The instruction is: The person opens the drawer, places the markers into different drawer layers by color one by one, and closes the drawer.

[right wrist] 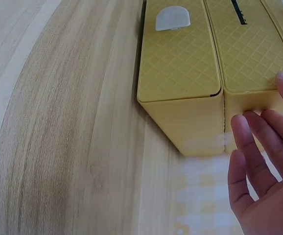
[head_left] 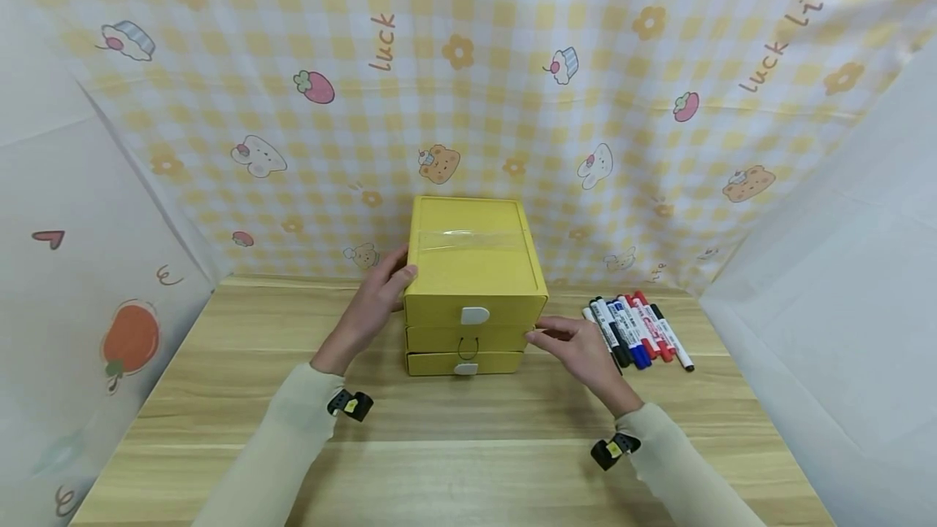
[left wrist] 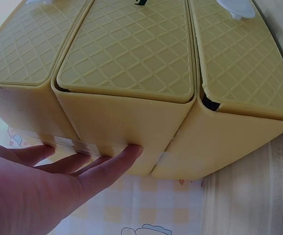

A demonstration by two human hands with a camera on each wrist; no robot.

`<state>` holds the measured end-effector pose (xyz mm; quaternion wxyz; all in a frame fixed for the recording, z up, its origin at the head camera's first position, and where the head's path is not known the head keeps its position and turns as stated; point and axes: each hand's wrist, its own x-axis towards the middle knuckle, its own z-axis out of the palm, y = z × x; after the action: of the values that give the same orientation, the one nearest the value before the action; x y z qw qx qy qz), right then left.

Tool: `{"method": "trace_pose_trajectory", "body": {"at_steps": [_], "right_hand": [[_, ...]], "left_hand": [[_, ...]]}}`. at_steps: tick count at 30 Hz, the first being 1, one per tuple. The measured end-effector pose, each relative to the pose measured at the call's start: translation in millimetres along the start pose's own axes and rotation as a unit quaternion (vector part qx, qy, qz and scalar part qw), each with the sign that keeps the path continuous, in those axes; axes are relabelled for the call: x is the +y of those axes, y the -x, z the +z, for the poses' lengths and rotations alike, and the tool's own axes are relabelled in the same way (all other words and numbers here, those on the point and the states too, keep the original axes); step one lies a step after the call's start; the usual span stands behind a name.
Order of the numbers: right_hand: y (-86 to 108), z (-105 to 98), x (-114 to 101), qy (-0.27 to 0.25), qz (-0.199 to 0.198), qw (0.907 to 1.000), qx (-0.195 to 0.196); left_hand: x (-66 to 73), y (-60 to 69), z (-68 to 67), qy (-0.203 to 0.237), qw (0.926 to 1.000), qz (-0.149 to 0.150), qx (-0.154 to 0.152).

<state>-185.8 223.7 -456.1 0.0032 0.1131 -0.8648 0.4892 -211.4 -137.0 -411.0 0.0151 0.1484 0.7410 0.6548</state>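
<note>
A yellow three-drawer storage box (head_left: pixel 472 254) stands upright on the table, with clear tape across its top. White tabs mark the top drawer (head_left: pixel 439 311) and bottom drawer (head_left: pixel 432 364); a thin dark loop hangs on the middle drawer (head_left: pixel 428 340). Against the box's left side lies my left hand (head_left: pixel 369 299), its extended fingers (left wrist: pixel 109 169) touching the wall in the left wrist view. At the right side, level with the middle drawer, is my right hand (head_left: pixel 581 352), fingers (right wrist: pixel 247 134) loosely bent and fingertips at the side wall, thumb near the front edge.
Several markers (head_left: pixel 637 328) with black, blue and red caps lie side by side on the wooden table (head_left: pixel 468 474), right of my right hand. A yellow checked cloth (head_left: pixel 505 120) hangs behind the box, and white sheets (head_left: pixel 827 283) close in both sides.
</note>
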Motion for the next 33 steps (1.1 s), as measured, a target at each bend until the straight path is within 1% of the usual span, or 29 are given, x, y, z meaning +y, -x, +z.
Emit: {"method": "trace_pose_trajectory", "body": {"at_steps": [5,8,11,13,16,21,25,28,31,33], "right_hand": [[0.8,4.0,0.1,0.016,-0.029,0.9994,0.003],[1.7,6.1,-1.3,0.024,-0.048,0.9984,0.016],[3.4,5.0,-3.6,0.019,-0.056,0.9973,0.044],[4.4,3.1,-4.7,0.006,-0.057,0.9959,0.069],[6.8,-0.4,-6.4,-0.009,-0.058,0.9932,0.101],[13.4,-2.6,-17.3,-0.015,-0.079,0.9869,0.14],[17.8,-0.4,-29.5,-0.022,-0.12,0.9803,0.156],[19.7,2.7,-38.4,-0.019,-0.166,0.9729,0.159],[19.9,6.7,-47.7,-0.011,-0.218,0.9634,0.155],[18.7,10.0,-52.9,-0.005,-0.244,0.9578,0.151]], "left_hand": [[1.5,4.0,-1.1,-0.007,1.0,0.004,0.002],[3.2,9.2,-0.9,-0.009,0.9999,0.007,0.007],[5.2,15.4,-0.1,-0.005,0.9999,0.01,0.011],[7.9,20.3,0.7,-0.005,0.9998,0.011,0.014],[11.1,26.9,2.0,-0.006,0.9998,0.001,0.021],[16.0,35.1,4.8,0.0,0.9992,-0.021,0.033],[18.3,38.6,6.5,0.0,0.9986,-0.032,0.043],[18.9,39.7,7.6,-0.007,0.9978,-0.037,0.054],[19.5,40.3,8.6,-0.014,0.9969,-0.043,0.065],[20.5,41.1,9.2,-0.018,0.9962,-0.045,0.072]]}}
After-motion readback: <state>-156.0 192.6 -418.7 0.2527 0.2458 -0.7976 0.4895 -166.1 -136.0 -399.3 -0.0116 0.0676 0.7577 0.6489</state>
